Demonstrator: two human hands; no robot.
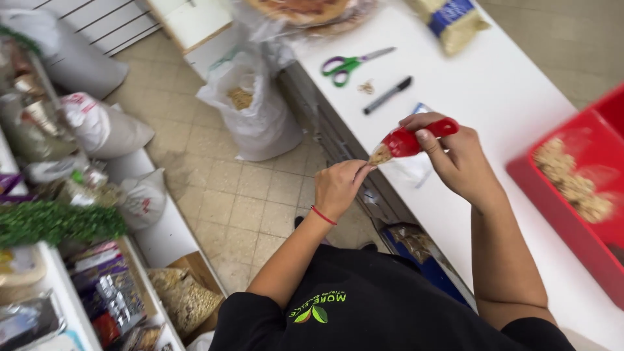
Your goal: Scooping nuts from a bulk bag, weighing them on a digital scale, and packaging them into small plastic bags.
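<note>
Bottom centre of the frame, a black sleeve and shirt with a small green leaf emblem; just above it, the left hand point(338, 187), red string at the wrist, fingers pinched narrow on the tip of a small clear plastic bag point(381, 155) holding pale grain. Right of it, the right hand point(455, 159), fingers curled tight around a red plastic scoop point(411, 140), glossy and rounded, its mouth tucked into that bag; bag and scoop sit between the two hands, centre frame, above the edge of the white counter point(507, 91).

At the right edge, a red plastic bin point(601, 136), square-walled, with a heap of beige crumbly grain inside. Lower left, shelves with a clear packet of tan seeds point(185, 299), shiny foil packets in purple and silver, and a fluffy green garland point(58, 222) above them; left middle, soft white sacks with red print, slumped on a low ledge.

Further up the counter, a black marker point(388, 95) lying slantwise; above it, green-and-purple-handled scissors point(351, 64), blades shut, a few spilled grains just beside. On the tiled beige floor, upper centre, an open white sack point(250, 107) showing brown grain at its mouth. Top right, a clear packet with a blue label point(453, 23), pale yellow contents; top centre, flat round breads in thin plastic wrap point(305, 12).
</note>
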